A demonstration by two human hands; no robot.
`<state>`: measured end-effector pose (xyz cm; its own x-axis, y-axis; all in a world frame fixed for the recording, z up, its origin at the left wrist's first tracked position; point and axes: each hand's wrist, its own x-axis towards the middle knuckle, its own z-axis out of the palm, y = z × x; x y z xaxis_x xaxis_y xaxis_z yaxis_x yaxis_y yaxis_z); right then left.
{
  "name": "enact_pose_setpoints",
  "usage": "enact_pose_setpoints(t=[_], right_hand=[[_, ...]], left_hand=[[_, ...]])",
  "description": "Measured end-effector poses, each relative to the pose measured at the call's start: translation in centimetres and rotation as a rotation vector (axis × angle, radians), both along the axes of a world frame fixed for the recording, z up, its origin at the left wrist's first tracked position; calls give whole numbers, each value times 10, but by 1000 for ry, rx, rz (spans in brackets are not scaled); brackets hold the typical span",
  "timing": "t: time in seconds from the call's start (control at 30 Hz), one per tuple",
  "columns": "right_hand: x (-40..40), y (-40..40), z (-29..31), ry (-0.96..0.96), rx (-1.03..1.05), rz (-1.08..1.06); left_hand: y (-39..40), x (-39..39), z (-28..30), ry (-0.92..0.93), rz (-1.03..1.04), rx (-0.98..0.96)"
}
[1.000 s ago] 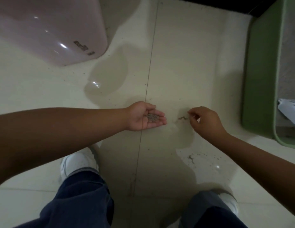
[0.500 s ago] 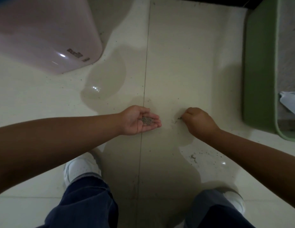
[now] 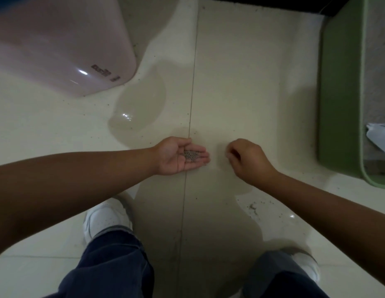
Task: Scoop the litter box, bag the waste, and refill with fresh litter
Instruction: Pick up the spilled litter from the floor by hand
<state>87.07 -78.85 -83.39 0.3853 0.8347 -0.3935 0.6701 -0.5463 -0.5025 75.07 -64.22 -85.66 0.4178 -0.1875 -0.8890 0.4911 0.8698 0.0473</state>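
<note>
Pale glossy floor tiles [image 3: 241,72], divided by a thin grout line, fill the head view, and small dark grains are scattered over them, thickest in a patch [image 3: 252,207] near the right forearm. At the upper left a pink plastic container [image 3: 58,46] with a dark printed mark is seen, and along the right edge the green litter box [image 3: 339,93] is set on the floor, with a white object [image 3: 380,138] lying inside it. The left hand [image 3: 178,155] is held palm up and cupped just above the floor, and a small heap of grey litter grains [image 3: 192,154] is carried in it. The right hand [image 3: 247,160] is held just beside it, knuckles up, with its fingers curled inward; whether anything is pinched in them cannot be told. Dark blue trouser legs [image 3: 109,267] and white shoes [image 3: 105,218] are seen at the bottom.
</note>
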Motion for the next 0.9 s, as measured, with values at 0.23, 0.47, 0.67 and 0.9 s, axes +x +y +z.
enact_pose_setpoints(t=[0.23, 0.47, 0.67, 0.9], right_hand=[[17, -20, -3, -163, 26, 121], [16, -22, -18, -193, -126, 204], [19, -15, -17, -238, -187, 373], [15, -12, -15, -340, -99, 330]], left_hand=[[1, 0, -2, 10, 11, -23], [0, 1, -3, 32, -22, -9], [-1, 2, -3, 42, -9, 4], [-2, 4, 5, 69, 9, 35]])
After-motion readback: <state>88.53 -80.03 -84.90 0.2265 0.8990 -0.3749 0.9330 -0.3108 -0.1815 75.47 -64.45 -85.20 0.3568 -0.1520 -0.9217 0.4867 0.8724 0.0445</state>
